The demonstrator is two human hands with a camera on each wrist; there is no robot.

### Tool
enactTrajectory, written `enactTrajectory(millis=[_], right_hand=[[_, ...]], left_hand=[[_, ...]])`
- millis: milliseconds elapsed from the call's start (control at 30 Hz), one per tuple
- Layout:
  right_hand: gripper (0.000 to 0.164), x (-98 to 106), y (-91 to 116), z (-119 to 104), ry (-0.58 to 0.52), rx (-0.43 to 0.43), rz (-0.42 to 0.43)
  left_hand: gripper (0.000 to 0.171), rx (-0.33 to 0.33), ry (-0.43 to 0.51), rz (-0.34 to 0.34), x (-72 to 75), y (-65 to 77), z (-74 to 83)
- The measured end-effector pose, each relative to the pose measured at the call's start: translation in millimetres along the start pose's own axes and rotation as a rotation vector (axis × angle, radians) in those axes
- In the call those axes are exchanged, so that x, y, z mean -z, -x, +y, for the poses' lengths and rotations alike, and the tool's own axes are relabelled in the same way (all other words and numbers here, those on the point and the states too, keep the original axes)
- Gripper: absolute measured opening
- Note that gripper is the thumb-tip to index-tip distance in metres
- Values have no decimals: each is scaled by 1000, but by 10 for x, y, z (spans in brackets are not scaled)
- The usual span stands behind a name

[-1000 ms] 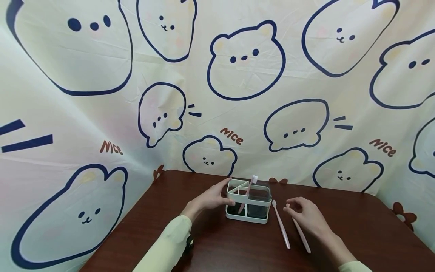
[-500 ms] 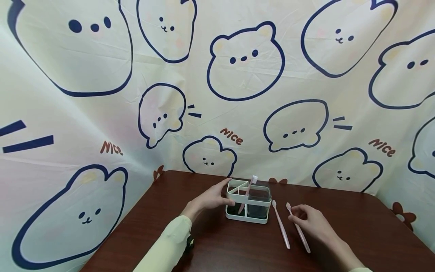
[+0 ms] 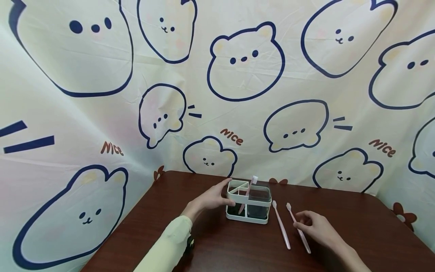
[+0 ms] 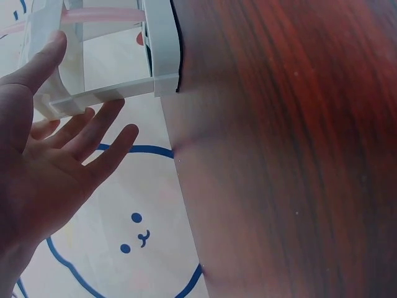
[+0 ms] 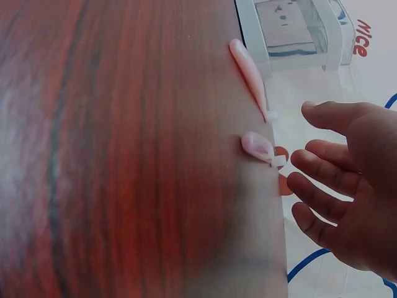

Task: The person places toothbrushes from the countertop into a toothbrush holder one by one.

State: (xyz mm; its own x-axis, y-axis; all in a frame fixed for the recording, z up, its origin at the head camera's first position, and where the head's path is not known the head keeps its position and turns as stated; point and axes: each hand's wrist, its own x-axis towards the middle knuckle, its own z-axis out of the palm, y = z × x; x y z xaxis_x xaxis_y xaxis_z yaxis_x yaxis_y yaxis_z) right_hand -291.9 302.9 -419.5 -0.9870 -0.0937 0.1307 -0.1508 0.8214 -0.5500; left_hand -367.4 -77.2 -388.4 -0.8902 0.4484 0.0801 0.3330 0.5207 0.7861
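Note:
A white toothbrush holder (image 3: 259,203) with clear sides and a divided top stands on the table. My left hand (image 3: 210,197) holds its left end, thumb at the front and fingers behind, as the left wrist view shows. A pink toothbrush (image 3: 254,180) leans in one compartment, bristles up. To the right of the holder, two more pink toothbrushes lie side by side, heads pointing away: the nearer toothbrush (image 3: 281,226) and the farther toothbrush (image 3: 304,241). Over the farther one hovers my right hand (image 3: 317,227), fingers loosely bent; in the right wrist view (image 5: 366,186) nothing lies between them.
The dark brown wooden table (image 3: 204,241) ends at a pale curtain (image 3: 244,124) printed with blue-outlined cartoon animals, close behind the holder. A dark object (image 3: 189,243) shows at my left wrist.
My right hand has drawn back toward me and slightly right, away from the head of the farther toothbrush, which has come into view. The left hand and the holder have stayed in place.

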Motion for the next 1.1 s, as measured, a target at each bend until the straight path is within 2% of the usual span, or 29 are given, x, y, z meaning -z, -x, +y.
enactTrajectory(millis=[533,1100], right_hand=[[42,-3,9,127,-7,-8,-90],[45,-43,-20,189,-21,-58,-128]], left_hand=[[94,-2,27,-9,24,-12,12],[91,1,30,-5,5,9,6]])
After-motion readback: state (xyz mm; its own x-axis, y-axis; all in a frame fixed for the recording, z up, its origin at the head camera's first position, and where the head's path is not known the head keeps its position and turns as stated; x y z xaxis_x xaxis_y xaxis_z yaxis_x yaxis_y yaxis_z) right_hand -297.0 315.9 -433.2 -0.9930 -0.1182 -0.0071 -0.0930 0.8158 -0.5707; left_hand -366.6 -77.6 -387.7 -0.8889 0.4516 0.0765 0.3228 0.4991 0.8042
